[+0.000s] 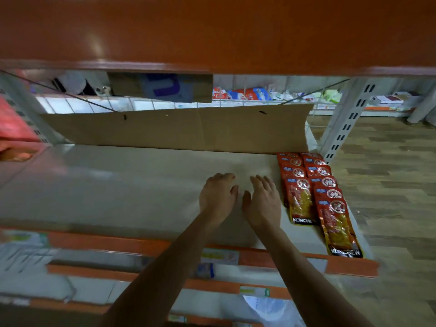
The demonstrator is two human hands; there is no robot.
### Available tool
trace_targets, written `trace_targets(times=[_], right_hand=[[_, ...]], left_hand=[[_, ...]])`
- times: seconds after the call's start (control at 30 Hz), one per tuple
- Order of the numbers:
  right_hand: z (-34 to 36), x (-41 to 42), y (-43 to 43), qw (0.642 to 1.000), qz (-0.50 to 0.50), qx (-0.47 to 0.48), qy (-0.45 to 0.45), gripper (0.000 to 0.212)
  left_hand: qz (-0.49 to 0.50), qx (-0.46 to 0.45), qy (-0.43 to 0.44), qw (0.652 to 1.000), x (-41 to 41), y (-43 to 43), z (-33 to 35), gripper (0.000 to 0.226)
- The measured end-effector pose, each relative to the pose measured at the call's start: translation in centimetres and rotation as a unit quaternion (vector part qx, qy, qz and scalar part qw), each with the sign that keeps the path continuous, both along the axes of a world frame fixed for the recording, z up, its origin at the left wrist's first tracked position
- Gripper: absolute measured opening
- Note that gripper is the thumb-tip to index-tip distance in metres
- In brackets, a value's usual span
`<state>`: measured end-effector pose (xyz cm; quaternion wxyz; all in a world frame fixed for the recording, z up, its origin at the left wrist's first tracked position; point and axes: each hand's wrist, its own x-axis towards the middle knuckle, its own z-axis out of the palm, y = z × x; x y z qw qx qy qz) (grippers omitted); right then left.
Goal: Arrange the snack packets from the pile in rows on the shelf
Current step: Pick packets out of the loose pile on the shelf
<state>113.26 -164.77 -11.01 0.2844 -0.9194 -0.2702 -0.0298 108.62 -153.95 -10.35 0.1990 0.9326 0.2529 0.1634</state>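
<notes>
My left hand [218, 197] is palm down over the shelf, fingers loosely bent, its grip empty. My right hand [262, 201] is just beside it, palm down, fingers nearly straight and slightly spread, its grip also empty. The thumbs point towards each other with a narrow gap between them. I cannot tell whether the fingertips touch the surface.

Both hands are over the bare grey shelf [118, 185], right of its middle. The snack packets [299, 201] lie flat just right of my right hand, at the right end of the shelf. They are red and laid in two rows running front to back, each packet overlapping the one behind it. The right row reaches nearer the front edge than the left row.

A cardboard sheet [177, 131] stands along the back of the shelf. An orange strip [106, 241] runs along the front edge. A slotted grey post [349, 119] stands at the right rear corner, with wood-pattern floor [396, 185] beyond.
</notes>
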Motion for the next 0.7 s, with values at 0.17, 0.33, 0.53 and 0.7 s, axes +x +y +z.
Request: trace_targets(times=[0.17,0.33,0.53,0.7], right_hand=[[0.4,-5.3,6.9,0.998,0.064,-0.005,0.011,0.048],[1.2,-12.0,14.1,0.993,0.12,-0.014,0.0,0.048],[1.4,-20.6,22.8,0.988,0.151,0.008,0.02,0.048],[1.3,-25.7,28.2,0.985,0.171,0.027,0.024,0.044]], left_hand=[[0.057,0.031,0.017,0.998,-7.1,6.2,-0.4,0.041],[0.109,0.029,0.006,0.994,-15.0,12.9,0.1,0.045],[0.156,0.038,0.007,0.987,-24.3,20.8,0.8,0.047],[0.199,0.038,0.011,0.979,-30.0,25.7,0.9,0.048]])
